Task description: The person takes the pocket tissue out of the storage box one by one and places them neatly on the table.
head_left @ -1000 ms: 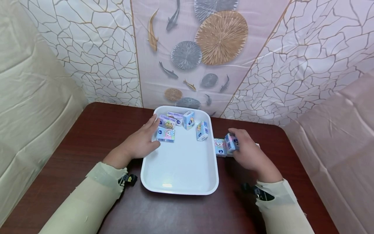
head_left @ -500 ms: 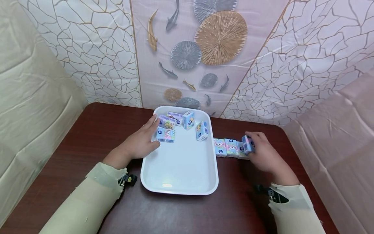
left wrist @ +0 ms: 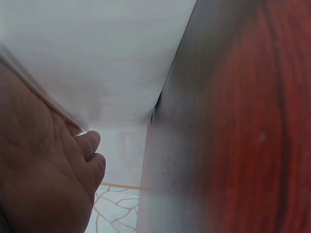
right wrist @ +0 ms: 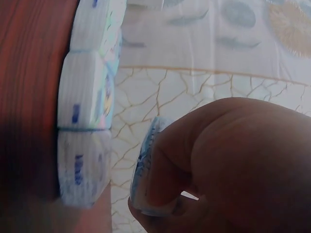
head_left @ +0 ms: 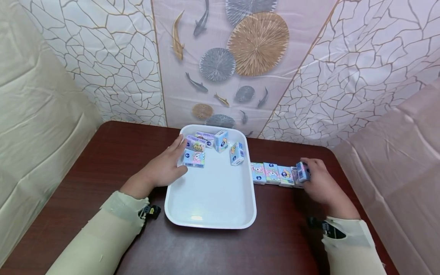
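Note:
My left hand [head_left: 164, 165] rests on the left rim of a white tray [head_left: 211, 206], fingers stretched towards the back and thumb over the inside. In the left wrist view its palm lies along the tray's outer wall. Close by its fingertips, inside the tray, lie a blue tissue pack [head_left: 194, 158] and a purple one [head_left: 196, 144]. My right hand [head_left: 323, 183] pinches a small blue tissue pack [head_left: 303, 172], tilted on edge, over the right end of a row of tissue packs [head_left: 272, 173]. The right wrist view shows this held pack [right wrist: 146, 170] between thumb and fingers, apart from the row.
Further tissue packs stand in the tray's back part, among them a blue one [head_left: 221, 141] and another near the right wall [head_left: 236, 153]. The row starts at the tray's right side on the dark red table [head_left: 275, 244]. A patterned cloth [head_left: 220, 95] hangs behind.
My right hand has moved right along the row, carrying the tissue pack, and more of the packs it covered now show. My left hand and the tray stay in place.

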Demonstrator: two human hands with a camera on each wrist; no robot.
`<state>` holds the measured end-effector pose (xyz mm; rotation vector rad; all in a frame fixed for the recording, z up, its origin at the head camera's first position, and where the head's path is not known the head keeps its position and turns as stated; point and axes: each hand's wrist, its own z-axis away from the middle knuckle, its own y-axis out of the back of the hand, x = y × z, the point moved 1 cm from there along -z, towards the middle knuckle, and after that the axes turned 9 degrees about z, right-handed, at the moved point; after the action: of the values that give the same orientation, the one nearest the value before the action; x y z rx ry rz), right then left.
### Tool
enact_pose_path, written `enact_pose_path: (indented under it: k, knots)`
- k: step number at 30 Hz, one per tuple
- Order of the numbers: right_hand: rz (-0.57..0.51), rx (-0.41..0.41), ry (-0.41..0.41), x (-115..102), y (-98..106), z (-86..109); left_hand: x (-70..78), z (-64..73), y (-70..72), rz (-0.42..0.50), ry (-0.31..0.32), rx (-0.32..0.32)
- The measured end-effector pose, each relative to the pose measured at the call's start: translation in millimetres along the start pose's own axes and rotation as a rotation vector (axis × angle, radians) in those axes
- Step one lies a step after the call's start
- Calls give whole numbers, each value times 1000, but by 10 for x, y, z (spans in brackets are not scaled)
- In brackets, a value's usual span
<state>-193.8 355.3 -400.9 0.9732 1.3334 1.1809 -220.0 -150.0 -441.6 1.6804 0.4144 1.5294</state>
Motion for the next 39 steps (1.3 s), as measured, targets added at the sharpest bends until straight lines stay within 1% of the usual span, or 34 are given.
enact_pose_path:
  k: [4, 8, 15, 24, 32, 39]
  knots:
    - [1, -16, -19, 84, -33, -18, -14, 10, 11, 3, 5, -2]
    - [2, -21, -60, 167, -83, -27, -18, 9, 17, 6, 6, -4]
    - [-1, 8, -108, 309, -186, -39, -9, -4, 10, 10, 8, -4]
    - [-12, 48, -146, 471, -325, -52, -25, -17, 14, 3, 1, -10]
    - [-16, 76, -165, 559, -426, -37, -24, -5, 18, 11, -1, -12]
    - [-14, 113, -137, 609, -473, -17, 0, -5, 31, 6, 7, -23]
